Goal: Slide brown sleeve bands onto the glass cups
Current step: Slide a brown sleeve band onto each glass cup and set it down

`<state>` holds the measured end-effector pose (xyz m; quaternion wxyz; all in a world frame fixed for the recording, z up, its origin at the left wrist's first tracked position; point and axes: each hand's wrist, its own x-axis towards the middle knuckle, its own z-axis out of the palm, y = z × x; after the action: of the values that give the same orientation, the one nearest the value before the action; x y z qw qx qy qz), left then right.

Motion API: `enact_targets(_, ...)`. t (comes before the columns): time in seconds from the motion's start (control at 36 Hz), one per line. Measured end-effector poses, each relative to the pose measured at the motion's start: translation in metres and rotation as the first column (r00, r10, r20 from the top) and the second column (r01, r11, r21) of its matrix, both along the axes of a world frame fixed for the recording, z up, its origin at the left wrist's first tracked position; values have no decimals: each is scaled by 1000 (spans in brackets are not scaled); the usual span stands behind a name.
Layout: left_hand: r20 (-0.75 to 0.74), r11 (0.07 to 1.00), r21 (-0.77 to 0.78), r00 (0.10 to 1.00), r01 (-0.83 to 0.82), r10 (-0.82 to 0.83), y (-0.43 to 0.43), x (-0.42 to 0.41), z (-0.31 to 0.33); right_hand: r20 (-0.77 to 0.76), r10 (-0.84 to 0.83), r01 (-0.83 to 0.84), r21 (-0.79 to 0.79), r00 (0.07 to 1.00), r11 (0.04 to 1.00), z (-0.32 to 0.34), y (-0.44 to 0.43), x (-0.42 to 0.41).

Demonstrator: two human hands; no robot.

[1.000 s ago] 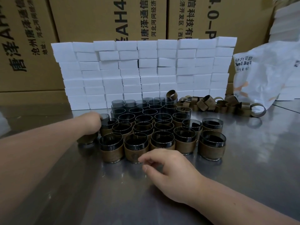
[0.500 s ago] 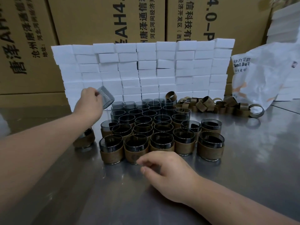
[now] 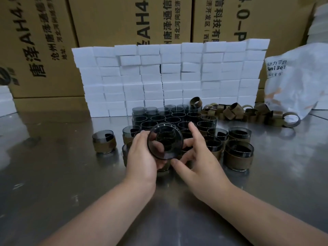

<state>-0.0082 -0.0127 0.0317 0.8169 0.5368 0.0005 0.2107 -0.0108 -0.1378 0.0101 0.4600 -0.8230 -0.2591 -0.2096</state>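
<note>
Tall brown cardboard boxes (image 3: 115, 23) stand behind a wall of white foam blocks (image 3: 168, 77). On the shiny metal table (image 3: 53, 174) stands a group of smoky glass cups (image 3: 177, 115), the front ones with sleeves. A pile of loose brown sleeve bands (image 3: 234, 112) lies to its right. The left hand (image 3: 142, 157) grips one bare round glass cup (image 3: 165, 141) above the group, tilted toward the camera. The right hand (image 3: 197, 157) is just beside it, fingers spread and holding nothing.
</note>
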Motion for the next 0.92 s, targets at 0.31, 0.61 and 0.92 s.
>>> enact_targets(0.31, 218, 926, 340, 944, 166, -249, 10, -6, -19, 67, -47, 48, -18, 997, 999, -2, -3, 8)
enact_targets(0.61, 174, 858, 474, 933, 200, -314, 12, -2, -31, 108, -93, 103, -87, 990, 991, 1, -4, 0)
enact_targets(0.92, 133, 833, 539, 963, 127, -234, 12, 0, -34, 144, -160, 142, 125, 977, 982, 12, -15, 11)
